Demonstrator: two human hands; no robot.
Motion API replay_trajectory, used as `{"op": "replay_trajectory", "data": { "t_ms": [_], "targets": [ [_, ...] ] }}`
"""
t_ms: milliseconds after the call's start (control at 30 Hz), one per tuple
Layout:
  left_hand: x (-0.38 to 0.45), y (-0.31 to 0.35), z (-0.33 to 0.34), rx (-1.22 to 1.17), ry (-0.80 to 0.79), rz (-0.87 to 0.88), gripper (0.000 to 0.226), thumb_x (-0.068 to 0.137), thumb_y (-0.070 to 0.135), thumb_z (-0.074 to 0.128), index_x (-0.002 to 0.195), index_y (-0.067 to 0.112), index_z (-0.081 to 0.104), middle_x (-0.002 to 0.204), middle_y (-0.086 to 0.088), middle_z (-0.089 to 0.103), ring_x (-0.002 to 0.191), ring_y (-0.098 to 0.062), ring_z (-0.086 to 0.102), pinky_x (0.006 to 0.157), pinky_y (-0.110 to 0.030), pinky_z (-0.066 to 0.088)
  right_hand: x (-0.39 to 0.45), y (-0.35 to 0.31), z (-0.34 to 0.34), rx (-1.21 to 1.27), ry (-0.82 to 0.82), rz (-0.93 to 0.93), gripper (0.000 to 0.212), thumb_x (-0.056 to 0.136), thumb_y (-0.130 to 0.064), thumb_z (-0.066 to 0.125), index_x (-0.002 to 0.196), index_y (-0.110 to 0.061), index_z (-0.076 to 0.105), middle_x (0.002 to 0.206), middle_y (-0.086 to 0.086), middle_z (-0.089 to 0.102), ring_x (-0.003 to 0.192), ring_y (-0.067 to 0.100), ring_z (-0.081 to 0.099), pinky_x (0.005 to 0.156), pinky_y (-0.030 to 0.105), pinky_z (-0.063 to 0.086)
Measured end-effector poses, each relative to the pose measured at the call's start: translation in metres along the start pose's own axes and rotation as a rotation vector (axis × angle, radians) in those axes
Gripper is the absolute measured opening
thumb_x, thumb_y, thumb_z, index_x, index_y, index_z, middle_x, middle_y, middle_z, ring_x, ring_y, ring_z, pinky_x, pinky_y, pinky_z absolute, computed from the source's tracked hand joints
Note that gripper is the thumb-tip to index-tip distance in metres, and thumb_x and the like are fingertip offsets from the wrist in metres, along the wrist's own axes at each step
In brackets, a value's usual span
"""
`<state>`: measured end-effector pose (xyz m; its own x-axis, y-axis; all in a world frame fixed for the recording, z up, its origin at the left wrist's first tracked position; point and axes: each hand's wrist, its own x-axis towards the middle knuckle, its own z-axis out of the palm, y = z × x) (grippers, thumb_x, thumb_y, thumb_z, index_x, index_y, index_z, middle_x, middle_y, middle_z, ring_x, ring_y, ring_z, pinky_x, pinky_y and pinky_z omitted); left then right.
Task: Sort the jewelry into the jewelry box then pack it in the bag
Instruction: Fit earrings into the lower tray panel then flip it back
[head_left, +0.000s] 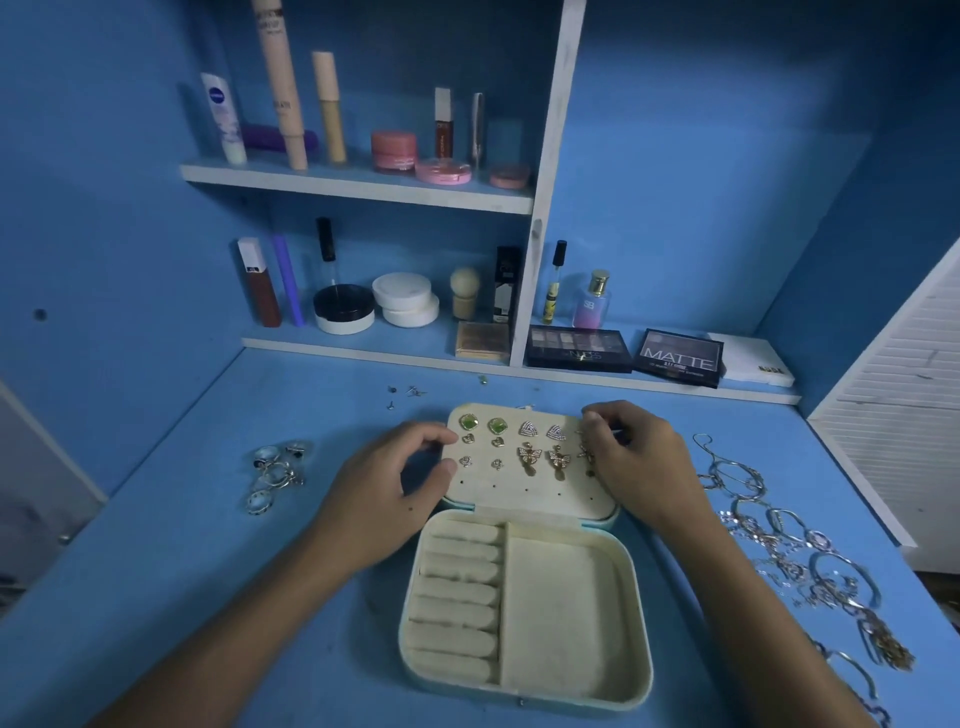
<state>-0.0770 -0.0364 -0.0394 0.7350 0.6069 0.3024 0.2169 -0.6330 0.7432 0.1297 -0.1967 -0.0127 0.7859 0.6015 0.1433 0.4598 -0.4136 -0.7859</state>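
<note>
The cream jewelry box (524, 613) is lying wide open in the middle of the blue desk (260, 545), its lid (524, 493) folded back flat toward the shelves. The base is showing a column of padded ring rolls (457, 597) on the left and one plain square compartment (563, 618) on the right, both bare of jewelry.

The lid's pale panel is dotted with little holes, and earrings are sitting in it in rows: two green square studs (483, 424), two sparkly triangular studs (543, 429), small gold hearts (483, 440) under the green ones, two tiny studs (480, 462) lower down, and a pair of gold butterfly drops (544, 457).

The left hand (384, 488) is steadying the lid at its left edge, fingers curling round the rim and thumb resting on the panel. The right hand (639, 457) is working at the lid's right edge, fingertips drawn narrow together over another gold earring (587, 452); I cannot tell for sure whether they are pinching it or just touching it.

Off to the left, a cluster of silver rings (275, 473) is waiting on the desk. On the right, a tangle of bracelets and chains (795, 556) is trailing down the desk's edge. A few loose earring studs (408, 392) are scattered behind the box, near the eyeshadow palettes (623, 351) on the lower shelf.
</note>
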Motion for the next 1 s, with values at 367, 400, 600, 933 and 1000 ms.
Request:
{"op": "replay_trajectory", "data": {
  "t_ms": [367, 400, 600, 933, 1000],
  "targets": [
    [0.002, 0.002, -0.003, -0.064, 0.000, 0.014, 0.026, 0.084, 0.033, 0.064, 0.109, 0.028, 0.068, 0.113, 0.028, 0.064, 0.104, 0.004, 0.063, 0.092, -0.021, 0.049, 0.044, -0.045, 0.020, -0.042, -0.027, -0.362, 0.011, 0.096, -0.024, 0.062, 0.098, -0.026, 0.073, 0.085, -0.023, 0.067, 0.086, -0.008, 0.061, 0.070, 0.002, 0.043],
    [0.003, 0.002, -0.003, -0.068, 0.000, 0.018, 0.025, 0.084, 0.032, 0.064, 0.108, 0.027, 0.068, 0.113, 0.028, 0.064, 0.104, 0.004, 0.063, 0.092, -0.020, 0.049, 0.049, -0.049, 0.025, -0.054, -0.064, -0.400, 0.012, 0.096, -0.024, 0.063, 0.100, -0.025, 0.074, 0.088, -0.019, 0.069, 0.087, -0.004, 0.062, 0.072, 0.004, 0.045],
    [0.005, 0.000, -0.003, -0.072, 0.000, 0.044, 0.024, 0.085, 0.033, 0.064, 0.107, 0.026, 0.068, 0.112, 0.024, 0.066, 0.105, 0.001, 0.063, 0.090, -0.015, 0.048, 0.080, -0.071, 0.062, -0.126, -0.222, -0.595, 0.011, 0.093, -0.019, 0.069, 0.101, -0.016, 0.077, 0.088, -0.006, 0.074, 0.077, 0.006, 0.063, 0.071, 0.003, 0.041],
    [0.006, 0.002, -0.004, -0.062, 0.002, 0.038, 0.022, 0.084, 0.029, 0.067, 0.105, 0.024, 0.069, 0.114, 0.025, 0.064, 0.106, 0.005, 0.061, 0.087, -0.007, 0.043, 0.106, -0.101, 0.113, -0.285, -0.531, -0.679, 0.011, 0.088, -0.017, 0.073, 0.096, -0.020, 0.080, 0.090, -0.007, 0.076, 0.074, 0.002, 0.061, 0.073, 0.007, 0.041],
    [0.006, 0.002, -0.005, -0.063, 0.000, 0.038, 0.023, 0.083, 0.029, 0.067, 0.105, 0.024, 0.069, 0.114, 0.025, 0.064, 0.107, 0.005, 0.061, 0.087, -0.007, 0.042, 0.108, -0.105, 0.120, -0.319, -0.567, -0.681, 0.012, 0.088, -0.017, 0.073, 0.097, -0.021, 0.080, 0.092, -0.008, 0.076, 0.072, -0.002, 0.057, 0.074, 0.011, 0.042]
  ]
}}
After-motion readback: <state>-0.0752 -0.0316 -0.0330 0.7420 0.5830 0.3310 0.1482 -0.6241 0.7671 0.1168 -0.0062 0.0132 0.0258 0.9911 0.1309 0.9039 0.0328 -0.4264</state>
